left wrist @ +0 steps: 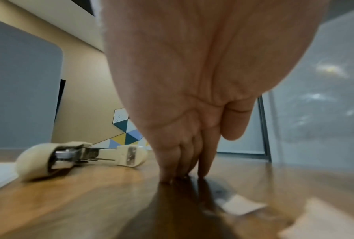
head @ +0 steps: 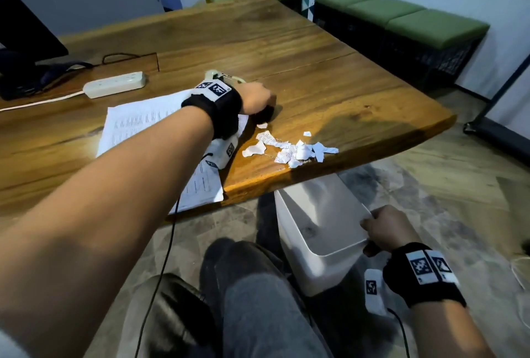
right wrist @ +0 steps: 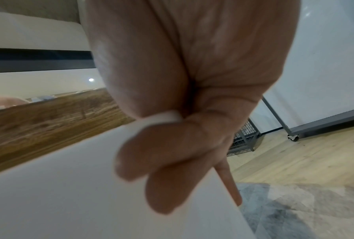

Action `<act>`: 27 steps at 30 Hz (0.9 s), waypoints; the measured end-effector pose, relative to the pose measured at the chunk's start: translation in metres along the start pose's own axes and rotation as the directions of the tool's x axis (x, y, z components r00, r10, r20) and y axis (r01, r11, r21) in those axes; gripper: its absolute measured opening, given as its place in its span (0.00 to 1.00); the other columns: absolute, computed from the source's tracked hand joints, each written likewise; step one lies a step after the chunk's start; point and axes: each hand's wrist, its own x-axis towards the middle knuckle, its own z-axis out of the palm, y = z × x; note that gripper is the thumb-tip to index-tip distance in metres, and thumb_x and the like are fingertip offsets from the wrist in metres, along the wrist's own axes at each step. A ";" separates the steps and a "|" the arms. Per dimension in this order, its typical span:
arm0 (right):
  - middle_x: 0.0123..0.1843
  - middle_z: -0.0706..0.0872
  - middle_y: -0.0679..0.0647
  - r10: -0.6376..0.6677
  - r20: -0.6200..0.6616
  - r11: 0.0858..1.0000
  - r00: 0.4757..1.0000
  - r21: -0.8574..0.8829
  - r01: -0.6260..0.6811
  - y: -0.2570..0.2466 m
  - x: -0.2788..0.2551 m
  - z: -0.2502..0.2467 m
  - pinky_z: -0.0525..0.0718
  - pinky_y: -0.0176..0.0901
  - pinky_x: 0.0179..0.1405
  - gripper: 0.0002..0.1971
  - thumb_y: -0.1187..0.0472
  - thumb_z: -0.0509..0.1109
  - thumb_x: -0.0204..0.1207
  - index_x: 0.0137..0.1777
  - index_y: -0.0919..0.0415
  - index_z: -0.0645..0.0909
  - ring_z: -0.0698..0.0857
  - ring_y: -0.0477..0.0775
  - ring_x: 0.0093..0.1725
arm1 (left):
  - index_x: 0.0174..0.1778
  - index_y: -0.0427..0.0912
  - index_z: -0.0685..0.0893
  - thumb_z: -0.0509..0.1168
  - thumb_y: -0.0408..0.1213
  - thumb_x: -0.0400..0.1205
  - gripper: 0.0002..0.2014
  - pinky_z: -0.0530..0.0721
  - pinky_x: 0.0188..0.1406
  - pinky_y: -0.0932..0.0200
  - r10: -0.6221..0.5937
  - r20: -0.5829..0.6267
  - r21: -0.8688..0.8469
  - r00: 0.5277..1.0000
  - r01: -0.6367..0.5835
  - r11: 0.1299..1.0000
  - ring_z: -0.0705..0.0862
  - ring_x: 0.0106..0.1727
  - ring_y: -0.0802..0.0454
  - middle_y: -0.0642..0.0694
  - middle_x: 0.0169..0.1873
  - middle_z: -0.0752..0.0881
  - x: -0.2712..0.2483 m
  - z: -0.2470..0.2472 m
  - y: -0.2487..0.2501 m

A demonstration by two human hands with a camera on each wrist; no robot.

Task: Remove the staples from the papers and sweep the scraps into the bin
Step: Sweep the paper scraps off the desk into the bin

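Torn white paper scraps [head: 289, 149] lie in a loose pile near the front edge of the wooden table [head: 329, 91]. My left hand [head: 258, 99] stands on its edge just behind the pile, its straight fingers [left wrist: 184, 165] pressed together with tips on the wood; one scrap [left wrist: 241, 206] lies in front of them. A white bin [head: 318, 231] sits tilted below the table edge, under the scraps. My right hand [head: 383, 228] grips its rim [right wrist: 162, 118], thumb inside and fingers outside. A stack of printed papers [head: 137, 122] lies under my left forearm. A cream staple remover [left wrist: 78, 155] lies behind the hand.
A white power strip [head: 114, 84] with its cable lies at the table's back left, next to a dark monitor base [head: 25, 51]. Green-cushioned benches [head: 401, 16] stand along the far wall. A wheeled metal frame [head: 493, 128] stands on the floor at right. My knees [head: 252, 300] are beside the bin.
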 end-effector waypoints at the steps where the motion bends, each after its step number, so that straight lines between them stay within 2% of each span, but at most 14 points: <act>1: 0.33 0.93 0.68 0.000 -0.003 1.000 1.000 0.004 0.000 0.001 -0.002 0.000 0.89 0.45 0.28 0.12 0.66 0.64 0.84 0.48 0.71 0.87 0.94 0.64 0.26 | 0.62 0.33 0.83 0.53 0.28 0.86 0.16 0.79 0.68 0.46 0.034 -0.004 0.010 0.999 -0.034 0.999 0.83 0.63 0.38 0.33 0.63 0.85 -0.003 0.003 0.001; 3: 0.32 0.93 0.68 -0.006 -0.009 1.000 1.000 0.006 0.006 0.001 -0.004 0.001 0.86 0.42 0.24 0.11 0.67 0.64 0.83 0.47 0.70 0.87 0.94 0.64 0.26 | 0.60 0.37 0.83 0.53 0.32 0.88 0.14 0.79 0.63 0.52 0.099 0.017 0.040 0.995 -0.100 0.994 0.82 0.55 0.44 0.37 0.59 0.86 -0.011 0.006 0.003; 5: 0.31 0.93 0.68 -0.012 -0.004 1.000 1.000 -0.003 0.012 0.002 -0.005 0.002 0.88 0.44 0.25 0.12 0.67 0.64 0.83 0.46 0.71 0.88 0.93 0.64 0.25 | 0.58 0.38 0.83 0.54 0.37 0.89 0.14 0.79 0.60 0.54 0.157 0.051 0.031 0.986 -0.158 0.987 0.83 0.52 0.43 0.37 0.58 0.86 -0.019 0.012 0.007; 7: 0.31 0.93 0.68 -0.013 0.014 1.000 1.000 -0.003 0.013 0.002 -0.006 0.003 0.94 0.55 0.33 0.13 0.67 0.64 0.82 0.46 0.72 0.88 0.93 0.65 0.25 | 0.59 0.38 0.83 0.54 0.39 0.90 0.14 0.79 0.68 0.48 0.211 0.052 0.018 0.976 -0.212 0.977 0.85 0.61 0.39 0.35 0.62 0.86 -0.027 0.017 0.010; 10: 0.30 0.93 0.69 -0.025 0.025 1.000 0.999 -0.017 0.025 0.002 -0.008 0.006 0.95 0.62 0.41 0.13 0.67 0.63 0.82 0.44 0.72 0.88 0.94 0.66 0.26 | 0.74 0.39 0.78 0.51 0.31 0.89 0.18 0.74 0.75 0.48 0.138 -0.009 -0.071 0.990 -0.138 0.988 0.79 0.73 0.41 0.38 0.74 0.79 -0.033 0.017 0.013; 12: 0.31 0.93 0.70 -0.040 0.018 0.999 0.999 -0.017 0.040 0.002 -0.010 0.008 0.95 0.63 0.42 0.12 0.67 0.64 0.82 0.43 0.71 0.87 0.94 0.67 0.28 | 0.78 0.41 0.74 0.50 0.30 0.89 0.21 0.73 0.76 0.45 0.117 -0.014 -0.069 0.993 -0.118 0.991 0.76 0.74 0.39 0.36 0.75 0.76 -0.038 0.019 0.022; 14: 0.31 0.93 0.70 -0.048 0.014 0.999 0.999 -0.019 0.049 0.001 -0.011 0.009 0.95 0.63 0.42 0.12 0.68 0.64 0.82 0.43 0.72 0.87 0.94 0.68 0.28 | 0.76 0.39 0.75 0.51 0.35 0.89 0.20 0.75 0.74 0.45 0.170 0.006 0.039 0.985 -0.170 0.985 0.77 0.73 0.38 0.35 0.73 0.77 -0.041 0.025 0.038; 16: 0.31 0.93 0.72 -0.063 0.012 0.998 0.998 -0.027 0.063 0.001 -0.012 0.010 0.95 0.64 0.39 0.12 0.69 0.63 0.82 0.43 0.75 0.86 0.94 0.70 0.28 | 0.70 0.36 0.80 0.51 0.42 0.89 0.20 0.77 0.62 0.52 0.117 0.013 0.004 0.993 -0.117 0.993 0.80 0.66 0.39 0.36 0.68 0.82 -0.042 0.032 0.054; 17: 0.30 0.92 0.72 -0.071 0.012 0.997 0.997 -0.031 0.072 0.001 -0.013 0.010 0.94 0.63 0.38 0.13 0.69 0.63 0.82 0.43 0.76 0.86 0.93 0.71 0.28 | 0.65 0.36 0.83 0.51 0.43 0.89 0.20 0.75 0.54 0.55 0.092 0.015 -0.005 0.996 -0.092 0.996 0.81 0.60 0.40 0.36 0.63 0.84 -0.042 0.036 0.059; 19: 0.30 0.92 0.72 -0.077 0.016 0.996 0.997 -0.034 0.078 0.001 -0.014 0.009 0.93 0.62 0.37 0.13 0.68 0.63 0.83 0.44 0.78 0.86 0.94 0.71 0.29 | 0.53 0.40 0.83 0.51 0.44 0.87 0.17 0.72 0.49 0.55 0.139 0.032 -0.012 0.990 -0.139 0.990 0.78 0.51 0.45 0.38 0.53 0.83 -0.042 0.038 0.064; 20: 0.30 0.92 0.72 -0.078 0.017 0.996 0.997 -0.034 0.078 0.001 -0.013 0.009 0.93 0.61 0.36 0.13 0.68 0.63 0.83 0.45 0.77 0.86 0.94 0.70 0.29 | 0.49 0.40 0.83 0.51 0.44 0.84 0.17 0.74 0.47 0.52 0.185 0.077 0.000 0.980 -0.186 0.983 0.79 0.49 0.44 0.40 0.50 0.84 -0.041 0.038 0.064; 23: 0.22 0.90 0.66 -0.073 0.011 0.997 0.997 -0.037 0.073 0.004 -0.012 0.007 0.92 0.55 0.31 0.14 0.68 0.63 0.83 0.41 0.75 0.86 0.92 0.66 0.24 | 0.44 0.38 0.88 0.55 0.43 0.75 0.18 0.81 0.40 0.49 0.262 0.182 -0.001 0.948 -0.266 0.964 0.84 0.39 0.42 0.38 0.43 0.89 -0.050 0.038 0.065; 25: 0.24 0.91 0.68 -0.064 0.002 0.998 0.998 -0.024 0.064 0.004 -0.011 0.007 0.94 0.60 0.35 0.13 0.68 0.63 0.83 0.42 0.76 0.86 0.93 0.69 0.26 | 0.46 0.34 0.88 0.55 0.42 0.75 0.19 0.83 0.36 0.50 0.289 0.163 -0.025 0.943 -0.289 0.957 0.86 0.35 0.42 0.35 0.43 0.90 -0.052 0.038 0.068; 27: 0.28 0.92 0.71 -0.053 -0.005 0.998 0.999 -0.022 0.053 0.004 -0.011 0.007 0.95 0.63 0.40 0.13 0.67 0.64 0.83 0.43 0.76 0.86 0.94 0.71 0.29 | 0.41 0.34 0.85 0.54 0.44 0.80 0.19 0.84 0.31 0.50 0.251 0.096 -0.131 0.963 -0.238 0.962 0.84 0.31 0.43 0.31 0.41 0.89 -0.052 0.037 0.072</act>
